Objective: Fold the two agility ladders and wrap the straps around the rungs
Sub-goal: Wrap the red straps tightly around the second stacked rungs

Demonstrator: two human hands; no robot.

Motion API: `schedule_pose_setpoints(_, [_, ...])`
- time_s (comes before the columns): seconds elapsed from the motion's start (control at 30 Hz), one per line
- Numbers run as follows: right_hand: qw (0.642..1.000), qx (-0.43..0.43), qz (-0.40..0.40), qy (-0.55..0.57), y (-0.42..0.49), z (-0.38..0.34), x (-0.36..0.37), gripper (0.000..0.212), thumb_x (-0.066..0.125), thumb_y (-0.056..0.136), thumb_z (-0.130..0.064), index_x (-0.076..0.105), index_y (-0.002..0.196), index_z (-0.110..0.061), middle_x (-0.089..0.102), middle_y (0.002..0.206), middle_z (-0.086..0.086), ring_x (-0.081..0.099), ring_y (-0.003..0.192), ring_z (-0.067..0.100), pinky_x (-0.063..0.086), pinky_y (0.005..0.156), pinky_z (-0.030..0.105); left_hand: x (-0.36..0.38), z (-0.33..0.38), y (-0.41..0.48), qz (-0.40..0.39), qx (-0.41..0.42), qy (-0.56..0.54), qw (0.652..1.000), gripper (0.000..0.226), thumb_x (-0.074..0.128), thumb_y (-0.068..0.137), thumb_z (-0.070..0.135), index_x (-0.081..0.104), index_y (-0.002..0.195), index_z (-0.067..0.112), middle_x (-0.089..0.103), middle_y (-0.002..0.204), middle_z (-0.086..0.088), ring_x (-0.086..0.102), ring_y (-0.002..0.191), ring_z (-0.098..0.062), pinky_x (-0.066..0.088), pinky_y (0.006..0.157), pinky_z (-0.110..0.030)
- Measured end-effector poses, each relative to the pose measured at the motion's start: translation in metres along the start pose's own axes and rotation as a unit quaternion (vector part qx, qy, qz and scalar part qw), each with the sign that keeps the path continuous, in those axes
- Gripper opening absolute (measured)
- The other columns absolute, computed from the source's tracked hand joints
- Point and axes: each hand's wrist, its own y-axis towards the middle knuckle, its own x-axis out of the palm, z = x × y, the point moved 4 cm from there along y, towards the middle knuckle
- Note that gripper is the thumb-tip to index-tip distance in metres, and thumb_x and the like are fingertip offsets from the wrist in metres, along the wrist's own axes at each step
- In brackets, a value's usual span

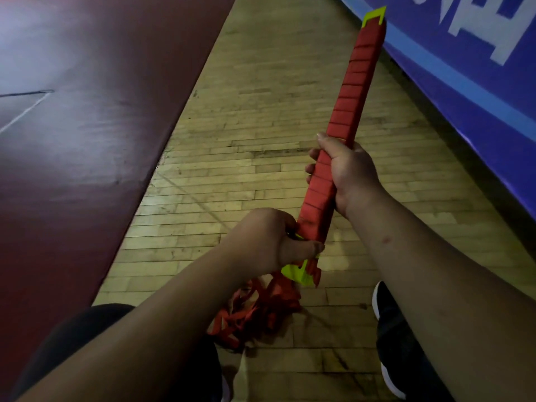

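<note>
A folded agility ladder, its rungs stacked into one long bundle [352, 91] with red strap wound round it in many turns, points up and away from me; yellow-green rung ends show at the far tip [374, 16] and the near end [298, 272]. My right hand [345, 172] grips the bundle at its middle. My left hand [272, 242] holds the near end, thumb pressed across it. A loose tangle of red strap [261, 311] hangs from the near end down over the floor. No second ladder is in view.
I stand on a wooden plank floor [261, 117]. A dark red mat [87, 126] borders it on the left, a blue banner [464, 68] with white letters on the right. My black shoe with a white sole [388, 338] is at the lower right.
</note>
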Motion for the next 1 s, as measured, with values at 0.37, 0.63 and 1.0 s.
schedule_pose_setpoints(0.37, [0.914,0.122,-0.227,0.314,-0.016,-0.006,0.007,0.055,0.064,0.102,-0.053,0.058,0.143,-0.016,0.072,0.133,-0.002,0.069,0.088,0.01,0.056,0.071,0.027,-0.011,0.005,-0.008,-0.131,0.038,-0.334,0.933,0.029,0.077,0.091,0.045,0.07,0.07,0.027,0.051,0.06,-0.005,0.041,0.046,-0.017,0.03,0.053,-0.035])
schedule_pose_setpoints(0.63, [0.892,0.154,-0.258,0.337,-0.012,-0.006,0.009,0.048,0.066,0.099,-0.051,0.056,0.139,-0.027,0.074,0.117,-0.011,0.065,0.069,0.0,0.055,0.061,0.02,-0.016,0.011,-0.008,-0.173,0.068,-0.288,0.939,0.039,0.063,0.101,0.051,0.068,0.069,0.028,0.06,0.064,0.004,0.054,0.052,-0.011,0.042,0.051,-0.024])
schedule_pose_setpoints(1.0, [0.976,0.074,-0.137,0.151,-0.009,-0.005,0.008,0.027,0.073,0.101,-0.033,0.062,0.123,-0.022,0.077,0.099,-0.002,0.068,0.069,0.013,0.056,0.061,0.032,-0.028,-0.009,-0.003,-0.125,0.029,-0.131,0.983,0.024,0.067,0.107,0.037,0.079,0.087,0.032,0.079,0.083,-0.008,0.069,0.061,-0.015,0.047,0.052,-0.024])
